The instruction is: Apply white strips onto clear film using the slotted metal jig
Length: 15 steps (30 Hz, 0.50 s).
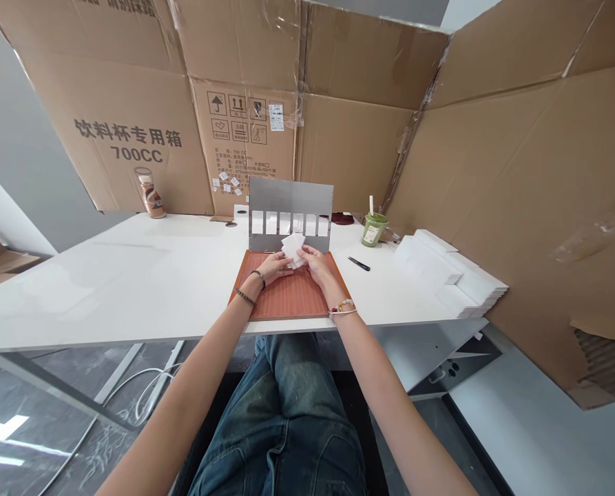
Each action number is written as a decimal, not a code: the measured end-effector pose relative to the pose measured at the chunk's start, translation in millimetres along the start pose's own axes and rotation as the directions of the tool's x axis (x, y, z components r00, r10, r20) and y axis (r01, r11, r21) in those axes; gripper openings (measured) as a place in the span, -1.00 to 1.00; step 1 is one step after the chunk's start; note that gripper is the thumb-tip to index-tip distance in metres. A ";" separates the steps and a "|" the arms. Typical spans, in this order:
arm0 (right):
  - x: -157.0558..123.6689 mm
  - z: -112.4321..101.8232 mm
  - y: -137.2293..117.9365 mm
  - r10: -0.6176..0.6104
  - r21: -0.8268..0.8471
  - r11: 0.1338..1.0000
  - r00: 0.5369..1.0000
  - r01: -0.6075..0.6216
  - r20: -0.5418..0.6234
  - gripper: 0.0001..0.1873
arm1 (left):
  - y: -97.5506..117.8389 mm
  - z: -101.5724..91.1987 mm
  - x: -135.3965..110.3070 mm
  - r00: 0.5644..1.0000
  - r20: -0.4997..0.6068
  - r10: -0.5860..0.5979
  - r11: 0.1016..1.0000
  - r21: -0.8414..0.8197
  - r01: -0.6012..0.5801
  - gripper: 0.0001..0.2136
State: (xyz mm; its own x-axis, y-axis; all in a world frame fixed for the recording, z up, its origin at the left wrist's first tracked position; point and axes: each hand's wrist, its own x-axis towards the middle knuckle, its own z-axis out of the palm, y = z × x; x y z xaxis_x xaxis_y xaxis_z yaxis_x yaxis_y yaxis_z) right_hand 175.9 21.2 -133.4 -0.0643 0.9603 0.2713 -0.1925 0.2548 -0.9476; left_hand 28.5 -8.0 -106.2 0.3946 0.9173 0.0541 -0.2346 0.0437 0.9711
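Observation:
Both my hands meet over the far end of a reddish-brown mat (286, 296) on the white table (131, 275). My left hand (273, 265) and my right hand (315, 262) together hold a small piece of white paper (293, 246), fingers pinched on its edges. Just behind the paper stands an upright grey metal plate (290, 195) with a row of rectangular slots along its lower half. I wear bead bracelets on both wrists.
A stack of flat white sheets (452, 275) lies at the table's right end. A green cup (373, 229) with a straw and a black pen-like tool (359, 263) sit right of the mat. A bottle (149, 193) stands far left. Cardboard walls (518, 172) enclose the table.

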 end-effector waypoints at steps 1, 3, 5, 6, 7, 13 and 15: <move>0.1 -0.1 0.0 -0.010 -0.008 1.000 1.000 0.010 -0.001 -0.75 | -0.9 0.7 0.8 1.000 0.002 0.000 1.000 -0.013 0.000 -0.79; 0.3 -0.7 -0.1 -0.036 -0.030 0.999 0.999 0.035 -0.004 -0.75 | -3.1 1.9 3.0 1.000 0.010 0.001 0.999 -0.040 0.000 -0.78; -0.1 -1.5 -0.6 -0.062 -0.058 0.996 0.998 0.062 -0.010 -0.75 | -5.4 2.7 5.8 1.000 0.018 0.006 0.998 -0.067 -0.005 -0.77; -0.6 -1.9 -1.1 -0.076 -0.073 0.995 0.997 0.075 -0.017 -0.75 | -6.6 2.7 7.4 1.000 0.021 0.011 0.997 -0.078 -0.009 -0.77; -1.2 -2.3 -1.8 -0.091 -0.090 0.992 0.996 0.088 -0.027 -0.75 | -7.6 2.6 8.9 1.000 0.023 0.018 0.996 -0.087 -0.015 -0.76; -5.3 -3.4 -6.8 -0.153 -0.196 0.971 0.987 0.139 -0.059 -0.78 | -9.2 2.0 13.4 0.998 0.021 0.054 0.996 -0.074 -0.052 -0.77; -6.1 -3.3 -7.6 -0.157 -0.216 0.966 0.986 0.142 -0.056 -0.78 | -8.0 2.8 12.3 0.998 -0.001 0.064 0.997 -0.046 -0.064 -0.77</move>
State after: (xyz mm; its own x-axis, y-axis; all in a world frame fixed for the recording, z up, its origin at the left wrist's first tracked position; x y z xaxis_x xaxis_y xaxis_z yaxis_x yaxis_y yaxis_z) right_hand 180.9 13.8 -128.4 0.0213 0.9131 0.4072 0.0167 0.4069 -0.9133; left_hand 37.7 1.8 -112.6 0.3781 0.9185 0.1158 -0.3000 0.0032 0.9539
